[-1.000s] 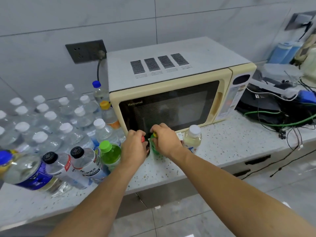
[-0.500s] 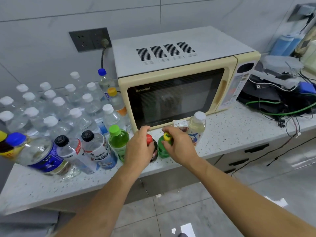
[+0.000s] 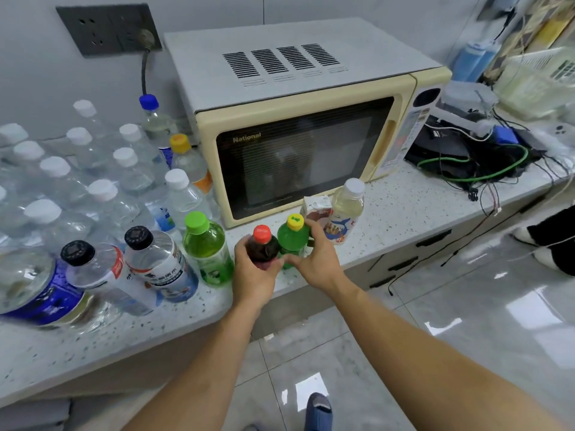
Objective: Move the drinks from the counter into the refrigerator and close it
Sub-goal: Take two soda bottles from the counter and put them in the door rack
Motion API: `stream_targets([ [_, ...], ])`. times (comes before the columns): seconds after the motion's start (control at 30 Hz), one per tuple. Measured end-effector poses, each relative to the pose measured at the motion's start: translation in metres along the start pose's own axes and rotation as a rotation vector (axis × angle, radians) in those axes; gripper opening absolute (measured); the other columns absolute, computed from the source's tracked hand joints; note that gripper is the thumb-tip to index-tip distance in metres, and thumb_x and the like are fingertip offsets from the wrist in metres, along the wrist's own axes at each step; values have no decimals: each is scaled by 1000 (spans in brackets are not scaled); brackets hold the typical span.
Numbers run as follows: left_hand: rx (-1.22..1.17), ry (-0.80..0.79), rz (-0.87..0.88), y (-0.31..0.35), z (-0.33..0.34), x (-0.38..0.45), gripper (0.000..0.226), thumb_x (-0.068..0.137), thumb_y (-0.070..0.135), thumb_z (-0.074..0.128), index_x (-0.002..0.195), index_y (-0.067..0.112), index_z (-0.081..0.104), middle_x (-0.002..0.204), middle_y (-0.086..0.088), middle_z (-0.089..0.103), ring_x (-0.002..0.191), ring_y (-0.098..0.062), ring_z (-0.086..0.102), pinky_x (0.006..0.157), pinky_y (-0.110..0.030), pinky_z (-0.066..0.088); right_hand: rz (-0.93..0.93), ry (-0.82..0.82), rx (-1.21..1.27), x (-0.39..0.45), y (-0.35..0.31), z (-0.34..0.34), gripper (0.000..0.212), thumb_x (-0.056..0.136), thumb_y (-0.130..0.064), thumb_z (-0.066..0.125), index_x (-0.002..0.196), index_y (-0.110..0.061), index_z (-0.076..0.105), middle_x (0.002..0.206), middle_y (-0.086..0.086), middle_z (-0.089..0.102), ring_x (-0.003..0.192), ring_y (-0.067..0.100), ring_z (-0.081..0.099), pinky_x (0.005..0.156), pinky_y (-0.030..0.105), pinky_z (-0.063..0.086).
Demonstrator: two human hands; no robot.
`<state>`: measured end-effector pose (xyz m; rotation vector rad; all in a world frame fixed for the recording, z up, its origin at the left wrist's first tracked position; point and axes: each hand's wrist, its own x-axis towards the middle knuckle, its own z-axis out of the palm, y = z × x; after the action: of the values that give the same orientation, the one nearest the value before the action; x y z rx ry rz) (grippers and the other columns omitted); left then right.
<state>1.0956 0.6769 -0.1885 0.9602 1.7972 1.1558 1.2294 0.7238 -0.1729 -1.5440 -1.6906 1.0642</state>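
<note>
my left hand point(image 3: 253, 275) grips a small dark cola bottle with a red cap point(image 3: 262, 247), my right hand point(image 3: 314, 259) grips a small green plastic bottle with a yellow cap point(image 3: 291, 236), both at the speckled white counter point(image 3: 404, 203) edge before the cream microwave point(image 3: 298, 119).

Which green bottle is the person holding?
The yellow-capped green bottle, gripped by the right hand; the green-capped one stands untouched on the counter.

Both forearms are bare from the frame's lower edge up to the wrists, with no sleeve in sight. The left hand point(image 3: 253, 272) and right hand point(image 3: 317, 259) carry no glove, ring or watch. Below the hands, a blue shoe toe point(image 3: 318, 412) shows on one foot.
</note>
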Motion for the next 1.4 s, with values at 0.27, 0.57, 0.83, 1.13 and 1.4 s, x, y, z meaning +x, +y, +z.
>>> stream_targets([
  [0.27,-76,-5,16,-21,-11,0,60,69,19,87,113,37,50,100,22,64,94,5,61,76,-17,46,7,20,138,-8,2,10,68,71,-10,86,127,-16,48,115,0,62,105,9,59,96,24,48],
  [0.57,-120,-27,21,-32,-41,-81,53,68,27,88,109,40,58,99,22,70,91,6,65,79,-16,48,-65,41,257,-79,23,0,59,72,-9,84,119,-20,50,101,-7,63,87,-1,59,80,18,51],
  [0.83,-187,123,-8,-60,-73,-199,48,72,20,86,113,30,63,102,12,74,95,-4,69,81,-21,50,-102,-122,319,-173,35,-1,54,70,-14,87,112,-23,54,94,-8,67,81,0,62,73,19,53],
  [1.13,-266,345,-88,-101,-141,-323,43,78,16,82,111,34,62,101,6,74,90,-9,70,69,-22,54,-159,-369,320,-269,18,65,59,67,-26,88,113,-34,53,97,-13,67,87,4,65,75,19,53],
  [1.4,-275,578,-111,-129,-246,-400,55,60,44,82,111,39,62,98,1,74,87,-23,71,62,-31,50,-279,-574,312,-342,-40,141,59,66,-28,88,111,-38,52,98,-24,63,88,1,63,73,10,48],
])
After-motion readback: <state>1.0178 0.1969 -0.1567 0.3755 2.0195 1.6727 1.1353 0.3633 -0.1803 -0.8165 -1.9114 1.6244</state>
